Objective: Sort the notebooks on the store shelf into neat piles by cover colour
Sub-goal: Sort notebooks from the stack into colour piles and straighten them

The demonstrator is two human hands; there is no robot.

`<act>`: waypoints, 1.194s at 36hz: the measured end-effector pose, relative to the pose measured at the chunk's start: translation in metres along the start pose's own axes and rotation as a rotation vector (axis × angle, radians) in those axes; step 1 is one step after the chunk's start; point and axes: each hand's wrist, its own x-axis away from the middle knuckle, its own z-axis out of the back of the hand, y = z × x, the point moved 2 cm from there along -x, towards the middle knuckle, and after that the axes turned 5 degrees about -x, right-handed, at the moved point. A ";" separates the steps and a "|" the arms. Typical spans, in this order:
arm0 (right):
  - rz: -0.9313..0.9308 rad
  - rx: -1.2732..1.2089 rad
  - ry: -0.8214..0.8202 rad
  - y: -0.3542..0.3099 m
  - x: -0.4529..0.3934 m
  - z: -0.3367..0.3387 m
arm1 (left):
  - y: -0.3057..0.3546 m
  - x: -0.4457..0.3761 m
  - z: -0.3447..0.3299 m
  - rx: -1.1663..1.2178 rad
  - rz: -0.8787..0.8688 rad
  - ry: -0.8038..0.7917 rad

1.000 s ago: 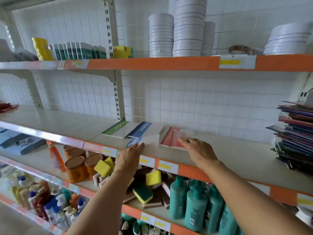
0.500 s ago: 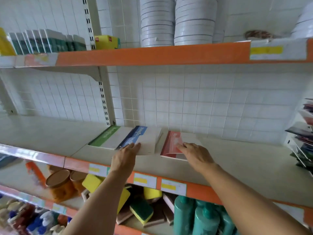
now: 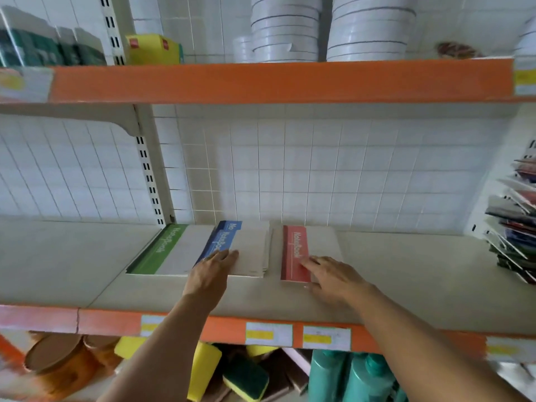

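with flat, open fingers the left hand point(image 3: 213, 269) on the blue pile point(image 3: 237, 250) and the right hand point(image 3: 330, 275) on the red pile point(image 3: 298, 253) hold nothing and should push gently to square the edges.

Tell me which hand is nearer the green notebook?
Left. The left hand rests on the blue pile beside the green notebook; the right hand lies farther right, on the red notebook.

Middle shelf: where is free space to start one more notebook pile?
Bare shelf lies between the red pile and the messy stack at right; also left of the green pile. Crowded: the green, blue and red piles.
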 end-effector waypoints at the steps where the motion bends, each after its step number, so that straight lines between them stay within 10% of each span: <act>1: 0.001 0.006 -0.004 -0.001 -0.001 0.000 | -0.001 -0.001 -0.001 -0.009 -0.018 -0.019; 43: -0.221 -0.143 0.151 0.015 0.026 -0.008 | 0.009 -0.032 -0.021 0.066 -0.119 -0.089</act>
